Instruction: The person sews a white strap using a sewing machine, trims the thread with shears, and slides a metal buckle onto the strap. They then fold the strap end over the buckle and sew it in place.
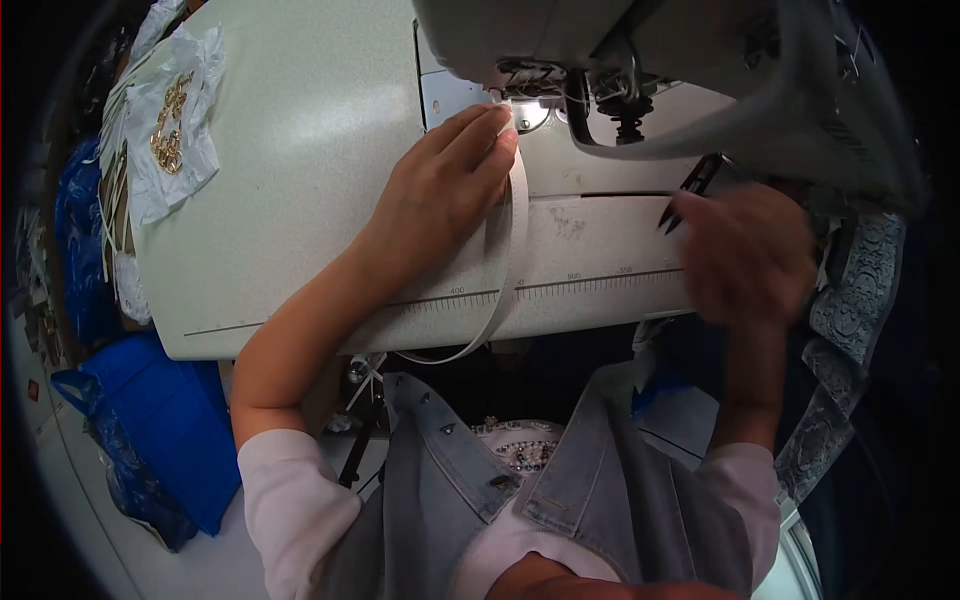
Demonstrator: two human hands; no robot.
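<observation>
My left hand [445, 175] is at the sewing machine [650, 60], with its fingers closed on a narrow white strap [518, 215] close to the lit needle area. From there the strap curves down over the table's front edge. My right hand [750, 255] is blurred by motion over the right part of the table, and its fingers cannot be made out. Just beside its thumb side are black thread snips [695, 190], sharp in view and lying on the tabletop with their points toward me.
The machine table [300, 200] has a printed ruler along its front. At its left edge, gold chain [170, 125] rests on crumpled white plastic [200, 160] near hanging pale strips [112, 150]. A blue bag [165, 420] stands below left. Grey lace fabric [865, 290] hangs at the right.
</observation>
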